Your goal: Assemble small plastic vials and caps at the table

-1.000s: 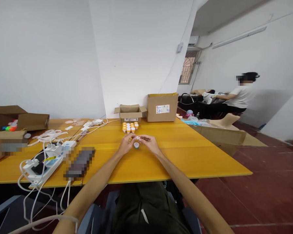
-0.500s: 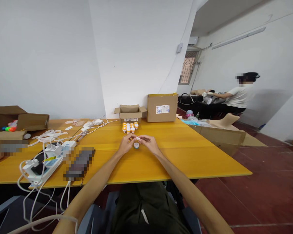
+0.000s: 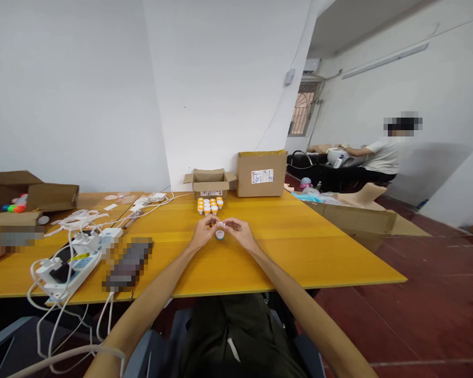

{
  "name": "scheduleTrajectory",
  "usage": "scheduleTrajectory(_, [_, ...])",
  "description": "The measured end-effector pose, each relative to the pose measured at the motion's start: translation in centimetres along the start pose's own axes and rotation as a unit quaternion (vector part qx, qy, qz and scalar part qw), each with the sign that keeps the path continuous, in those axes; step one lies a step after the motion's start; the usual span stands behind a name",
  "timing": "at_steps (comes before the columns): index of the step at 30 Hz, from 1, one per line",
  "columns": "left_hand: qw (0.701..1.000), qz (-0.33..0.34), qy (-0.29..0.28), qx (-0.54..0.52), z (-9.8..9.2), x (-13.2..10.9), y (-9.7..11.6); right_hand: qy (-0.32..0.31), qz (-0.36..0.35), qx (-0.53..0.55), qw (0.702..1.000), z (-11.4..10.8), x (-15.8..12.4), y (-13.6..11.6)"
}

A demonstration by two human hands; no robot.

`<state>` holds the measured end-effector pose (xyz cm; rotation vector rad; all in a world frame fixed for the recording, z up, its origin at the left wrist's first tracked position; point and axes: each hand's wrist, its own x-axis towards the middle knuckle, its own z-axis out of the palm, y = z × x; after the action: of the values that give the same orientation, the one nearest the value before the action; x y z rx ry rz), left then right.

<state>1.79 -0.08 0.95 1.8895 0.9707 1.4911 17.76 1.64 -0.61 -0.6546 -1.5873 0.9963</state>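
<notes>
Between the fingertips of my left hand (image 3: 204, 231) and my right hand (image 3: 239, 231) is a small white piece (image 3: 221, 224), too small to name. Both hands are closed in a pinch on it, just above the table. Right below it a small round open container (image 3: 219, 235) with a pale inside and a bluish rim stands on the table. Beyond my hands is a tight group of small jars (image 3: 208, 205) with white and orange lids.
An open cardboard box (image 3: 210, 181) and a taller closed one (image 3: 261, 174) stand at the back of the yellow table (image 3: 299, 252). To my left lie a phone (image 3: 128, 265), a power strip (image 3: 81, 268) and tangled white cables. A person (image 3: 382, 155) sits far right.
My hands stay almost in place, with only slight finger movement around the small white piece. The person at the far right has shifted their head and arm.
</notes>
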Motion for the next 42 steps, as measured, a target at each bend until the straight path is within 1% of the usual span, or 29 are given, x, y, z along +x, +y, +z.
scheduleTrajectory(8, [0.999, -0.005, -0.01, -0.031, 0.07, 0.01, 0.26, 0.006, -0.021, -0.043, 0.999, 0.07, -0.07, -0.05])
scheduleTrajectory(16, [0.999, -0.009, -0.017, -0.026, 0.12, -0.05, -0.02, 0.011, -0.053, -0.084, 0.995, 0.15, -0.06, -0.02])
scheduleTrajectory(23, [0.999, -0.01, -0.027, -0.028, 0.06, -0.04, -0.35, 0.015, -0.063, -0.092, 0.994, 0.2, -0.12, -0.15])
scheduleTrajectory(35, [0.998, -0.006, -0.047, -0.035, -0.06, -0.15, -0.42, 0.019, -0.057, -0.092, 0.994, 0.25, -0.05, -0.03])
scheduleTrajectory(42, [0.999, 0.0, -0.032, -0.02, 0.0, -0.17, -0.27, 0.022, -0.069, -0.107, 0.992, 0.23, -0.09, -0.24])
